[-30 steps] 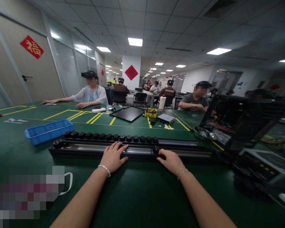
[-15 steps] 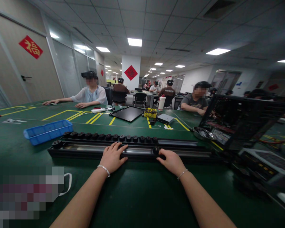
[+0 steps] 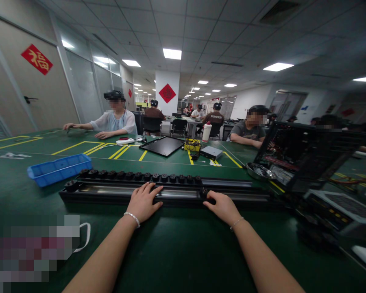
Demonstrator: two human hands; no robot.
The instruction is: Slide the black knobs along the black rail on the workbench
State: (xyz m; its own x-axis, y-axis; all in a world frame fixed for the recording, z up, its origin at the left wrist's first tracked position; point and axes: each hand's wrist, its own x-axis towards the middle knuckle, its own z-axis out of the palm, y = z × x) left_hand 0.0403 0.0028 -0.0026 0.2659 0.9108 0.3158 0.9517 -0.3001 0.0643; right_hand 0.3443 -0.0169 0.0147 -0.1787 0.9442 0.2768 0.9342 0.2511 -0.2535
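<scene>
Indoors, the left hand [image 3: 142, 203] spreads its fingers [image 3: 146, 187] on one of two black rails [image 3: 100, 199], the right hand [image 3: 222, 206] pinching one part-hidden knob [image 3: 203, 191].

Left of the white pillar [image 3: 167, 77], a red diamond-shaped paper [image 3: 37, 59] on the door [image 3: 44, 97] bears the gold character "福". Right of the pillar, "PUMPKIN" runs in pale capitals across the back of a brown shirt [image 3: 214, 121]. On the pillar itself, a red diamond sign [image 3: 167, 93] carries a dark marking too small to read. A smaller red diamond [image 3: 130, 93], left of the pillar, is likewise illegible.
</scene>
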